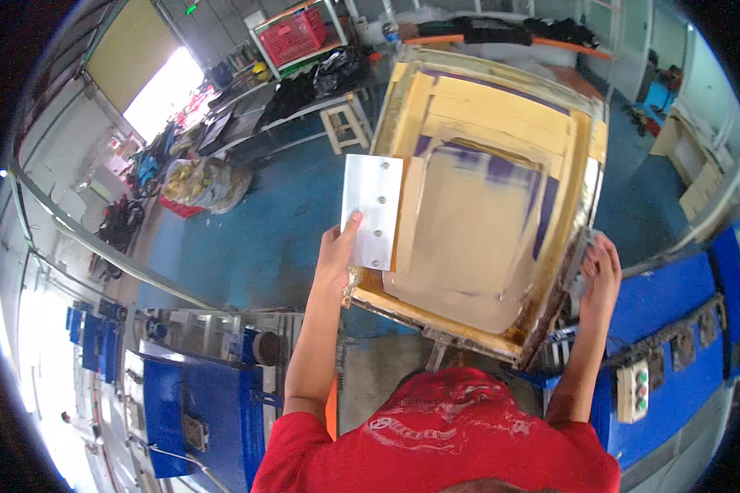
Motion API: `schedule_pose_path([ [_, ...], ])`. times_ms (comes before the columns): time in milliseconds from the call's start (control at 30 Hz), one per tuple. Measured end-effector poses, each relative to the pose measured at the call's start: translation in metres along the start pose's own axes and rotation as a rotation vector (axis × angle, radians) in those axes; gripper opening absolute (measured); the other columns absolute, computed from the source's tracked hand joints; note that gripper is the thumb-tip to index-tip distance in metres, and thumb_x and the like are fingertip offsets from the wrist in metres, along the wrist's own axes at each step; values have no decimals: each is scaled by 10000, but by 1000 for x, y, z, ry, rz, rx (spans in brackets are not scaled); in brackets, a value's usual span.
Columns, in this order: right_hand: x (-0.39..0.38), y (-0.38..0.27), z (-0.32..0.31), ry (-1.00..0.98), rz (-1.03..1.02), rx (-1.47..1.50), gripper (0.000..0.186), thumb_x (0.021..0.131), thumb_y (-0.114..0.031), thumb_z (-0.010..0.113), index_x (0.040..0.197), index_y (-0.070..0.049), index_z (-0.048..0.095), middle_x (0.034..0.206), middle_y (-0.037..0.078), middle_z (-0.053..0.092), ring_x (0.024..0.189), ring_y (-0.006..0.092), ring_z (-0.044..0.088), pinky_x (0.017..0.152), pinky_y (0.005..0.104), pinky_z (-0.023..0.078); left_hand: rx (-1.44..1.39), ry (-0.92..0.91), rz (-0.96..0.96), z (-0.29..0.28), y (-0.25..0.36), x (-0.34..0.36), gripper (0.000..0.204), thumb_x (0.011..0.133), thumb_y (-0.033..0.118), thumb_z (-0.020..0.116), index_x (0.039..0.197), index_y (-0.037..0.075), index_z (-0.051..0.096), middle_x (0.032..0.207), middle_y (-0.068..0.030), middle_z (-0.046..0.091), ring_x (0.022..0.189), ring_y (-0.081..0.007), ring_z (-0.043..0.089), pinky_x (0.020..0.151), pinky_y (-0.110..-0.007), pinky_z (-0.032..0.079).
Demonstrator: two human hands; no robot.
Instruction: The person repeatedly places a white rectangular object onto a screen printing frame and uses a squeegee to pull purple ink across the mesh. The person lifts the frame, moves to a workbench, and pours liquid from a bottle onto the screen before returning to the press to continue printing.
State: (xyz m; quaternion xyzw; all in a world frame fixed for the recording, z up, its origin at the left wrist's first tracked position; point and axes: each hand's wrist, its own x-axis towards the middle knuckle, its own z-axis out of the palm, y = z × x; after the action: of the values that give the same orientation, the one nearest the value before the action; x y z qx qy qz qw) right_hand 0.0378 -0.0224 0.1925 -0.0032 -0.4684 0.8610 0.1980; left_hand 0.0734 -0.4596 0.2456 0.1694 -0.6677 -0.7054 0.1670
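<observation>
My left hand (335,256) is closed on a squeegee (368,212) with a flat silver metal holder, several bolts and a brown blade edge. The thumb lies on the metal face. The squeegee stands at the left edge of a screen printing frame (585,185), which is tilted in front of me. Beige ink (469,234) covers much of the mesh, with purple patches showing near its top and right side. At the frame's right edge my right hand (603,267) has its fingers curled around a pale crumpled rag (581,279), close against the frame; whether it also grips the frame I cannot tell.
Blue machines stand at the lower left (210,411) and right; a control box with buttons (632,393) is on the right one. Beyond are a white stool (344,125), a table with dark items, a red crate (293,37) and a filled plastic bag (208,182) on the blue floor.
</observation>
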Motion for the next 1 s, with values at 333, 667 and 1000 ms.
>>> schedule_pose_path([
  [333,46,50,128,-249,235,-88,163,940,-169,692,1061,-60,682,922,-58,598,650,28,372,583,225,288,-299,-48,-264,-110,-80,82,705,993,494,592,1452,-19,437,1371,-144,594,1209,-281,613,1011,-436,504],
  [667,-25,-7,122,2,4,-282,119,971,-195,650,1015,-86,670,901,-74,588,641,37,391,582,233,308,-127,-251,-171,-75,-50,136,718,969,504,621,1387,-70,512,1304,-172,629,1151,-280,643,1009,-432,489],
  [1000,-289,-100,84,491,-156,-215,134,946,-257,690,992,-132,698,755,-93,563,588,23,390,526,231,282,124,-612,137,-61,40,3,669,910,438,726,1245,-127,597,1157,-197,689,1007,-274,691,879,-397,551],
])
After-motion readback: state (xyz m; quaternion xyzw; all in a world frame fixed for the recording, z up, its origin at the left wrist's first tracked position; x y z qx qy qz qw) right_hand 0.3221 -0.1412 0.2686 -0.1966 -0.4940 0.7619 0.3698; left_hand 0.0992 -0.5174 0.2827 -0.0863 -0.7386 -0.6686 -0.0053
